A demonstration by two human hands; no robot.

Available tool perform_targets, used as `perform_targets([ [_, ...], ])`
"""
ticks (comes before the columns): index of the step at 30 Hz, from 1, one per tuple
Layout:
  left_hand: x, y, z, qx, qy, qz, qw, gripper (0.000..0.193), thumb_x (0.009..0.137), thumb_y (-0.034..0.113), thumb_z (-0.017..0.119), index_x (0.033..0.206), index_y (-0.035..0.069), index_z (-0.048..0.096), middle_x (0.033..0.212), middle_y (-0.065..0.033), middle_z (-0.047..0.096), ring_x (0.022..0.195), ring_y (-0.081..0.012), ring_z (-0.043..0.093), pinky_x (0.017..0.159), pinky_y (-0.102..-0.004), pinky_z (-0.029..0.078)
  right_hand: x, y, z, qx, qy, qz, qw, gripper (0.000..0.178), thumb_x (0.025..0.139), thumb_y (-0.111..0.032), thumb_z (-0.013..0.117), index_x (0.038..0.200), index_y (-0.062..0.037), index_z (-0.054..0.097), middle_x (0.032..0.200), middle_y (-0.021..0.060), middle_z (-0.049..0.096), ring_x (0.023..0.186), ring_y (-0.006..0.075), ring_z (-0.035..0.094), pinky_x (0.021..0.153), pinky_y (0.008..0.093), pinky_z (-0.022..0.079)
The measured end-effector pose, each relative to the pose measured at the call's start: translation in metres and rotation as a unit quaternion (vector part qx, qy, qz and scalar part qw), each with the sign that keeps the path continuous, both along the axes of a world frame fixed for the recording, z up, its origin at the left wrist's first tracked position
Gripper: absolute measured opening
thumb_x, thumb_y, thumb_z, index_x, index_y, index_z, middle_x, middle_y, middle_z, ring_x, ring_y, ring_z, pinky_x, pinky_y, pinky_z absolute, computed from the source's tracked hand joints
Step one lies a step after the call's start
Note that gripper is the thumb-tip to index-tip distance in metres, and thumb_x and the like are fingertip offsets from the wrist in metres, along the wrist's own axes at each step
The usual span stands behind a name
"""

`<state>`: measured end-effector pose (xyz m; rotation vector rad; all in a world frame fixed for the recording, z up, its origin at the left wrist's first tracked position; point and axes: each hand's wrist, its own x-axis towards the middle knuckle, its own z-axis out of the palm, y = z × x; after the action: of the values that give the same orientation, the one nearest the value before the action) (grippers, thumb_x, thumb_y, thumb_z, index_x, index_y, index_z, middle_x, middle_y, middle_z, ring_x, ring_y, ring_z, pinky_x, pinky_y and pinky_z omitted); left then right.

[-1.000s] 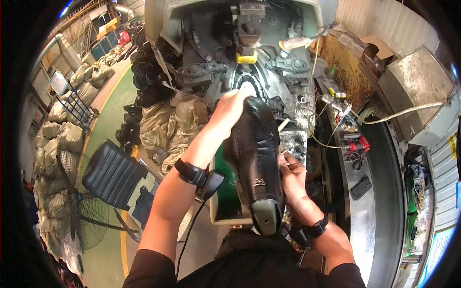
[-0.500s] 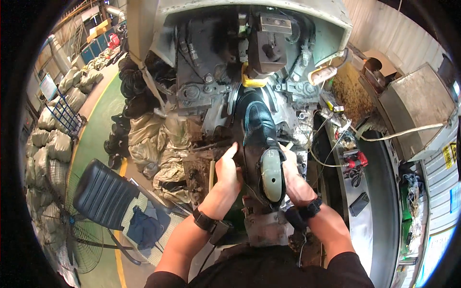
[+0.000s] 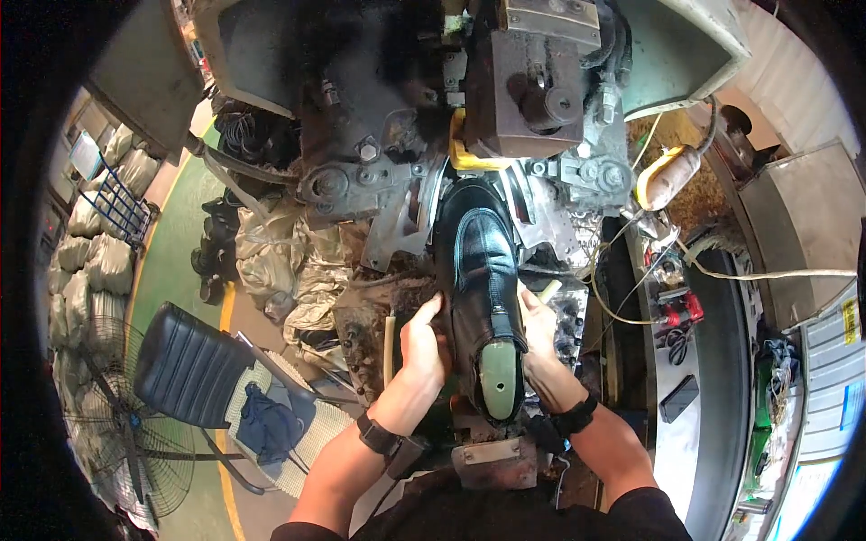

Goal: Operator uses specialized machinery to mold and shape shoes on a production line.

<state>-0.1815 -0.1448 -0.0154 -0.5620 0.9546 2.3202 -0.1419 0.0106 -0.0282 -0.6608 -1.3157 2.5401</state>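
Note:
A black leather shoe (image 3: 481, 261) sits on a green shoe last (image 3: 499, 379), whose heel end faces me and has a small round hole. My left hand (image 3: 426, 343) is closed against the shoe's left side, thumb toward the toe. My right hand (image 3: 539, 329) grips the right side, its fingertips partly hidden behind the shoe. The toe points away from me, between the metal side plates (image 3: 401, 212) of a shoe-making machine (image 3: 532, 99), just below a yellow part (image 3: 476, 155). Whether the toe touches these parts I cannot tell.
A padded chair (image 3: 194, 365) and a wire fan (image 3: 135, 419) stand at the left. Black shoes and pale sacks (image 3: 271, 252) lie behind them. On the right, a bench holds a phone (image 3: 678, 398) and a red tool (image 3: 681, 309). A yellow-grey hanging control (image 3: 666, 180) dangles near the machine.
The view has moved nearer the machine, which looks larger. The shoe has straightened and its heel end appears lower and slightly left. Both hands stay on its sides.

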Motion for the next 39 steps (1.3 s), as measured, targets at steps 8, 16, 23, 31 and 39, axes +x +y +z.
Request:
perform_targets([
  [8,0.000,0.010,0.006,0.013,-0.038,0.043,0.998,0.037,0.095,0.031,0.059,0.116,0.000,0.064,0.113,-0.0174,0.070,0.102,-0.0321,0.068,0.095,-0.0445,0.054,-0.005,0.006,-0.012,-0.025,0.029,0.000,0.999,0.034,0.103,-0.022,0.063,0.127,0.0026,0.063,0.104,0.0042,0.072,0.084,0.0096,0.068,0.073,0.0229,0.056],
  [16,-0.012,0.013,-0.028,0.082,-0.044,0.049,0.994,0.037,0.097,0.030,0.056,0.118,0.000,0.065,0.114,-0.0179,0.071,0.100,-0.0318,0.069,0.094,-0.0442,0.055,-0.019,0.008,-0.028,-0.053,0.040,0.003,0.998,0.031,0.102,-0.019,0.063,0.124,0.0026,0.062,0.102,0.0054,0.071,0.082,0.0101,0.067,0.072,0.0230,0.056],
  [23,-0.016,0.022,-0.056,0.059,0.038,0.103,0.992,0.033,0.102,0.024,0.055,0.115,-0.003,0.068,0.111,-0.0134,0.072,0.096,-0.0249,0.069,0.086,-0.0362,0.055,-0.026,0.012,-0.046,-0.094,0.122,0.010,0.988,0.027,0.101,-0.010,0.063,0.125,0.0023,0.059,0.102,0.0078,0.071,0.081,0.0139,0.071,0.070,0.0257,0.060],
  [31,-0.014,0.019,-0.040,0.071,0.044,0.043,0.996,0.036,0.106,0.031,0.044,0.119,0.005,0.065,0.110,-0.0122,0.072,0.091,-0.0254,0.072,0.080,-0.0405,0.061,-0.019,0.008,-0.026,-0.071,0.069,0.009,0.995,0.030,0.102,-0.014,0.062,0.127,0.0027,0.058,0.101,0.0072,0.072,0.076,0.0112,0.070,0.065,0.0235,0.059],
  [39,-0.017,0.001,-0.038,-0.013,0.087,0.027,0.996,0.037,0.102,0.032,0.058,0.120,0.001,0.066,0.116,-0.0120,0.070,0.102,-0.0225,0.068,0.090,-0.0356,0.055,-0.017,0.006,-0.014,-0.094,0.030,-0.018,0.995,0.034,0.104,-0.021,0.060,0.130,0.0007,0.059,0.101,0.0057,0.070,0.073,0.0088,0.067,0.062,0.0229,0.057],
])
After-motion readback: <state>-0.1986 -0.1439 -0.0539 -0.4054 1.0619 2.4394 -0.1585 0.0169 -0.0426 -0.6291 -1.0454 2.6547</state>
